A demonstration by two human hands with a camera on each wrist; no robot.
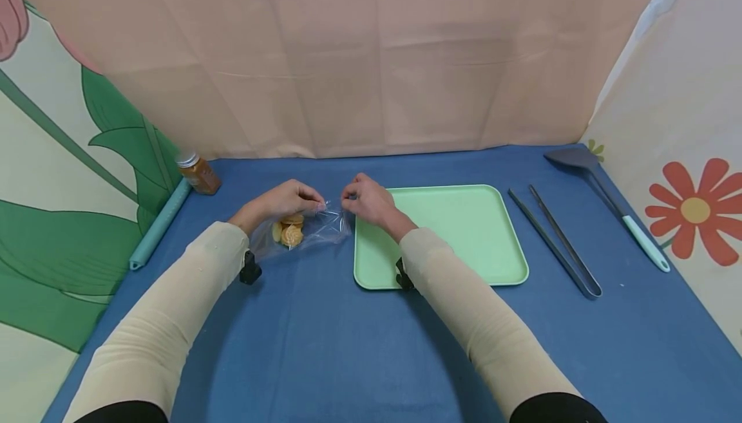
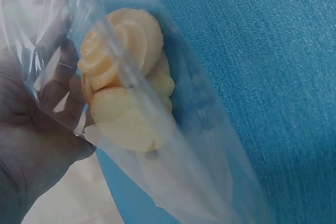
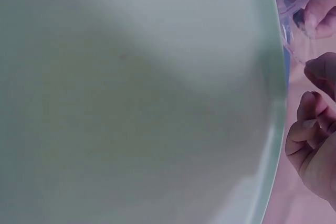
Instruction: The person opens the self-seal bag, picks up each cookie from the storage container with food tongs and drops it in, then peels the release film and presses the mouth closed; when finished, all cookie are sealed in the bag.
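Note:
A clear plastic bag (image 1: 327, 226) with several swirled cookies (image 1: 292, 233) inside it is held up over the blue cloth, left of the light green tray (image 1: 446, 230). My left hand (image 1: 295, 197) pinches the bag's upper edge; the left wrist view has the cookies (image 2: 126, 77) close up through the plastic. On the opposite side of the opening, my right hand (image 1: 370, 199) pinches the bag's edge between thumb and fingertips, above the tray's left side. In the right wrist view the right hand (image 3: 317, 145) appears beyond the tray's rim, with its other fingers curled.
Right of the tray lie metal tongs (image 1: 559, 243), and farther right a dark spatula (image 1: 608, 201) with a pale green handle. A capped jar of brown contents (image 1: 199, 173) lies tilted at the back left, near a teal roll (image 1: 159, 225). A beige curtain (image 1: 371, 56) closes off the back.

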